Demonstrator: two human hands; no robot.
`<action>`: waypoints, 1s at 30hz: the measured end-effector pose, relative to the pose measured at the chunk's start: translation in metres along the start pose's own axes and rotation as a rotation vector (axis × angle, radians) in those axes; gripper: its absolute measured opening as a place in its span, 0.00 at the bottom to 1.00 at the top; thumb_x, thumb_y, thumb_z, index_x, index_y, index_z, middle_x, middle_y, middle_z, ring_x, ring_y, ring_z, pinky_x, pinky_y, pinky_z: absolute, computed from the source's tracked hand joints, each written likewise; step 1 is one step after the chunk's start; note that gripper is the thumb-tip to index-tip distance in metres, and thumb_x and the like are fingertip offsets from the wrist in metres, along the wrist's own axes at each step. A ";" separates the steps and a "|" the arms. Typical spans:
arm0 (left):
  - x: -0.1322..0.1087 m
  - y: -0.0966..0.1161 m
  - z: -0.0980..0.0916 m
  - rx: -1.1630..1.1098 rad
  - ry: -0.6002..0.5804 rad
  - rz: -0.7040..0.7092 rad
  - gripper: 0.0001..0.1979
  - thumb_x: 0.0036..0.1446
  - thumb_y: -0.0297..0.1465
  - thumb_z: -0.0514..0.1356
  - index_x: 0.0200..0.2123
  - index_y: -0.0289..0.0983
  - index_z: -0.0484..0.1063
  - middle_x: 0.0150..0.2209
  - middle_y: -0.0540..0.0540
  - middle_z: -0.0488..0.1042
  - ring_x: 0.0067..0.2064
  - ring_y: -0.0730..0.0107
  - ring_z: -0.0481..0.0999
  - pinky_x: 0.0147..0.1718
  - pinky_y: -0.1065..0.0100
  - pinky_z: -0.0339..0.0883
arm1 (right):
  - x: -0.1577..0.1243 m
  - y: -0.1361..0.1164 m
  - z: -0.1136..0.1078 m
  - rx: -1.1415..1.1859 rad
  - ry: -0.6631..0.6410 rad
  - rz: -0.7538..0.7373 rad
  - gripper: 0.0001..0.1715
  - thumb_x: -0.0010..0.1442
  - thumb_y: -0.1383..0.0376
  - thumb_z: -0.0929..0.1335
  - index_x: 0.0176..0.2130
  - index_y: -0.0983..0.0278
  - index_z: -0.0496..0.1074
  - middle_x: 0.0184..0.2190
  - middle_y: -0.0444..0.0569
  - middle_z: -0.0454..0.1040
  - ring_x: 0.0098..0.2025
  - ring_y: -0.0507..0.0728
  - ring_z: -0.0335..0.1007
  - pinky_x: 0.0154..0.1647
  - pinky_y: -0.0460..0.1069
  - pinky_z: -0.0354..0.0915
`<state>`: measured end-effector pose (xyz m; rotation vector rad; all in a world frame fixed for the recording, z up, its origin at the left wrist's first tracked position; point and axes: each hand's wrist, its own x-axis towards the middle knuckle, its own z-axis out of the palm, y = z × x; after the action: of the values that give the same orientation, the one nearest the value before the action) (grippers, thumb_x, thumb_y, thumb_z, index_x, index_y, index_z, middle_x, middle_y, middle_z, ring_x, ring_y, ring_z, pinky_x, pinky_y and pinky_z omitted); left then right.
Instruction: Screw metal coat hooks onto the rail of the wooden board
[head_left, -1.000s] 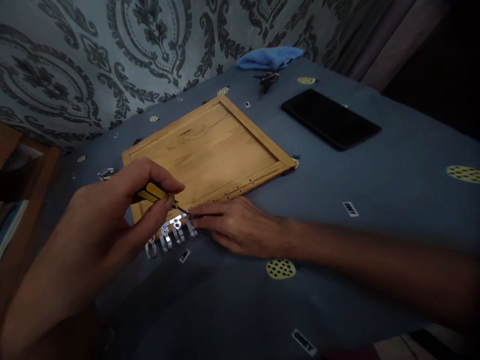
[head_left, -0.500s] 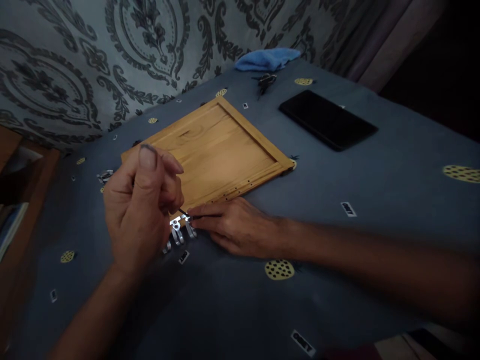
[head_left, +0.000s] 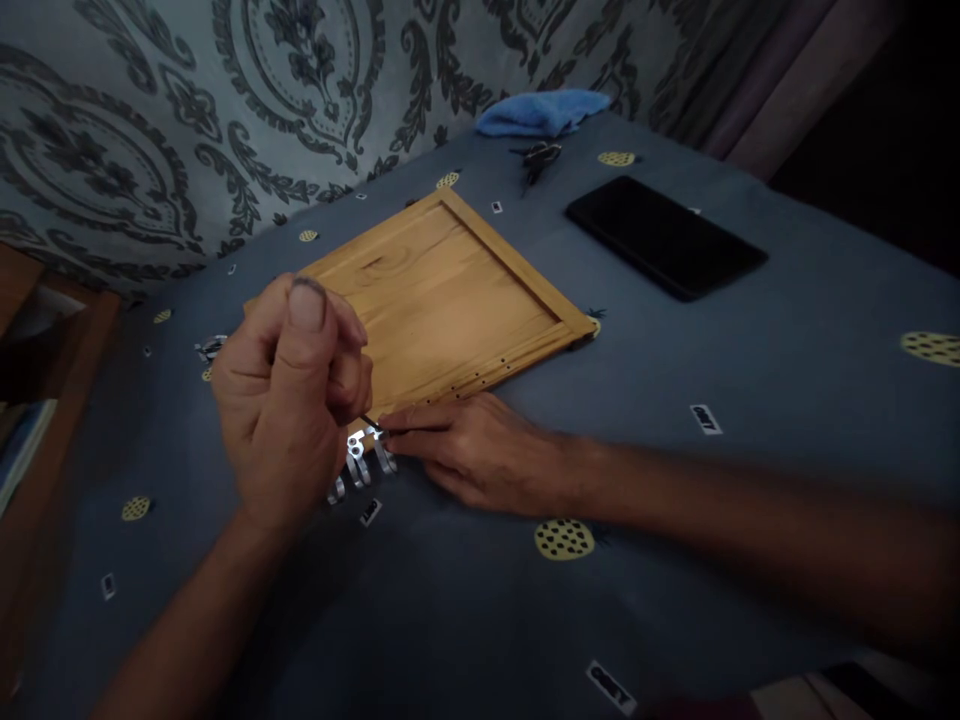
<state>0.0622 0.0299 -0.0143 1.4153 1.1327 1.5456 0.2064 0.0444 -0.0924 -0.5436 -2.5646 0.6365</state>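
My left hand (head_left: 289, 400) is closed in a fist, thumb on top, round a screwdriver whose handle is hidden. Its thin dark shaft (head_left: 370, 423) slants down to a silver metal hook (head_left: 386, 455) at the near edge of a framed wooden panel (head_left: 450, 300). Beside that one are more curved metal hooks (head_left: 358, 462), partly behind my left hand. From the right, my right hand (head_left: 480, 455) reaches in with its fingertips pressed together against the hook and the shaft's tip. What sits between those fingertips is too small to make out. Small dark holes run along the panel's near edge.
A black tablet-like slab (head_left: 664, 238) lies right of the panel. Behind it are a dark bunch of small items, perhaps keys (head_left: 537, 158), and a blue cloth (head_left: 544, 113). Small metal pieces (head_left: 211, 347) lie left. A wooden shelf (head_left: 82, 350) borders the left side.
The whole scene sits slightly further right in the view. Both hands keep their places at the hook, with the left fist turned very slightly.
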 end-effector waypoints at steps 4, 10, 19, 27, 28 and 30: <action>0.002 0.000 -0.012 -0.018 -0.152 -0.009 0.16 0.65 0.41 0.59 0.26 0.39 0.69 0.16 0.55 0.51 0.16 0.79 0.50 0.14 0.70 0.44 | 0.000 -0.001 -0.001 0.003 -0.008 0.000 0.21 0.60 0.75 0.67 0.52 0.65 0.75 0.57 0.50 0.75 0.47 0.59 0.78 0.45 0.52 0.73; 0.010 0.016 -0.047 0.253 -0.511 -0.070 0.06 0.62 0.39 0.61 0.37 0.44 0.75 0.29 0.48 0.70 0.30 0.67 0.71 0.27 0.65 0.67 | -0.001 -0.001 -0.001 0.014 -0.010 -0.006 0.20 0.61 0.76 0.66 0.51 0.66 0.76 0.57 0.54 0.75 0.46 0.59 0.78 0.43 0.53 0.74; 0.025 0.041 -0.082 0.719 -0.788 0.021 0.10 0.62 0.34 0.61 0.47 0.48 0.74 0.41 0.48 0.80 0.40 0.62 0.82 0.33 0.71 0.74 | -0.001 0.000 0.001 0.060 -0.004 0.009 0.21 0.62 0.76 0.65 0.53 0.67 0.75 0.59 0.54 0.74 0.52 0.60 0.77 0.50 0.54 0.74; 0.021 0.038 -0.086 0.948 -0.668 0.101 0.10 0.60 0.42 0.62 0.44 0.48 0.75 0.36 0.50 0.80 0.33 0.65 0.81 0.16 0.70 0.58 | -0.001 0.000 0.000 0.068 -0.023 0.015 0.23 0.62 0.76 0.65 0.55 0.67 0.75 0.59 0.54 0.73 0.53 0.61 0.76 0.52 0.55 0.74; 0.021 0.038 -0.085 0.953 -0.662 0.094 0.10 0.60 0.42 0.62 0.43 0.48 0.75 0.36 0.50 0.80 0.32 0.66 0.80 0.16 0.70 0.57 | -0.001 0.000 0.000 0.066 -0.021 0.014 0.23 0.62 0.76 0.65 0.55 0.67 0.75 0.59 0.55 0.73 0.53 0.61 0.76 0.51 0.55 0.74; 0.020 0.038 -0.084 0.949 -0.657 0.089 0.11 0.59 0.43 0.62 0.42 0.47 0.76 0.35 0.50 0.80 0.30 0.67 0.79 0.15 0.70 0.56 | -0.001 0.001 0.000 0.062 -0.016 0.015 0.23 0.61 0.76 0.65 0.55 0.67 0.75 0.59 0.55 0.73 0.54 0.61 0.76 0.52 0.55 0.74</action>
<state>-0.0222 0.0257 0.0280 2.3634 1.4213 0.4270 0.2075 0.0442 -0.0932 -0.5391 -2.5488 0.7260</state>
